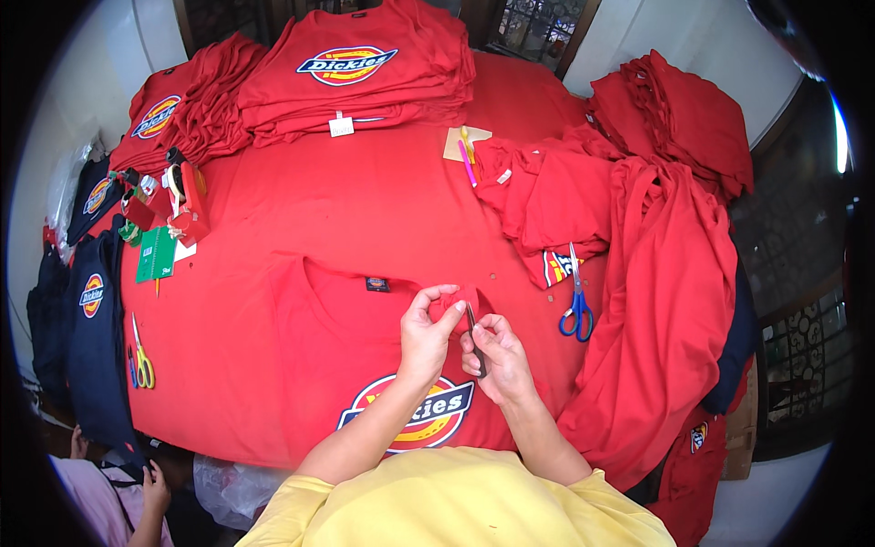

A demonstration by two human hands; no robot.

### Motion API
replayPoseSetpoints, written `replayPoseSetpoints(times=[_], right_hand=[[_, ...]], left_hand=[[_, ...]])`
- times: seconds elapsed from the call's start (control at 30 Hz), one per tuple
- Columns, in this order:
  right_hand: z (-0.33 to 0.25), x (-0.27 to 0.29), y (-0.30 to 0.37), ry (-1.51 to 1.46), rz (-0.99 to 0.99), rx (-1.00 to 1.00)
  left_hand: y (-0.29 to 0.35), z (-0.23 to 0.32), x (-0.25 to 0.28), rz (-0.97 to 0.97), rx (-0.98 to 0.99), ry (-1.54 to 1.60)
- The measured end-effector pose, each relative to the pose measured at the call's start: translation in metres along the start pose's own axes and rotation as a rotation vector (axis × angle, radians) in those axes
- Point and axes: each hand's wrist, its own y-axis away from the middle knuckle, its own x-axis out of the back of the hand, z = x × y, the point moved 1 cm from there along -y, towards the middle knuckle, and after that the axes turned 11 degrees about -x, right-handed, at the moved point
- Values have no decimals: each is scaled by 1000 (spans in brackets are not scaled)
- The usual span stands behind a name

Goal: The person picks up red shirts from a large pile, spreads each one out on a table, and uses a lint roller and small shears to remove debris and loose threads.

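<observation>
A red T-shirt (333, 337) with a printed emblem lies spread in front of me, partly under my forearms. My left hand (427, 335) pinches a gathered bit of its cloth near the shoulder. Close beside it, my right hand (499, 356) is closed round a slim dark hand tool (479, 357). That tool's narrow tip points up at the pinched cloth; whether it is tweezers or thread snips I cannot tell. The two hands almost touch. To their right lie blue-handled scissors (578, 305), next to crumpled red shirts (652, 301).
Stacked red shirts (365, 87) line the far side of the red-covered table (219, 365). At left are yellow-handled scissors (143, 360), a green notebook (157, 253) and a red tape dispenser (191, 205). Another person's hand (157, 486) holds a dark garment (102, 365) at lower left.
</observation>
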Motion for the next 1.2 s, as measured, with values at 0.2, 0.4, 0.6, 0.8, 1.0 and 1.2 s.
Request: replayPoseSetpoints(times=[0.2,0.4,0.6,0.8,1.0,1.2], right_hand=[[0,-3,0,52,63,22],[2,4,-4,125,61,82],[-21,-5,-8,633,311,468],[-34,0,-39,741,266,583],[-101,66,-18,1240,419,-8],[-113,108,-19,1768,871,482]], left_hand=[[0,-4,2,-2,-25,-27],[0,-3,0,-10,-36,-68],[-3,0,0,-26,-18,-33],[-9,-7,2,-124,-34,-105],[-71,8,5,-278,65,-181],[-139,-3,17,-568,231,-638]])
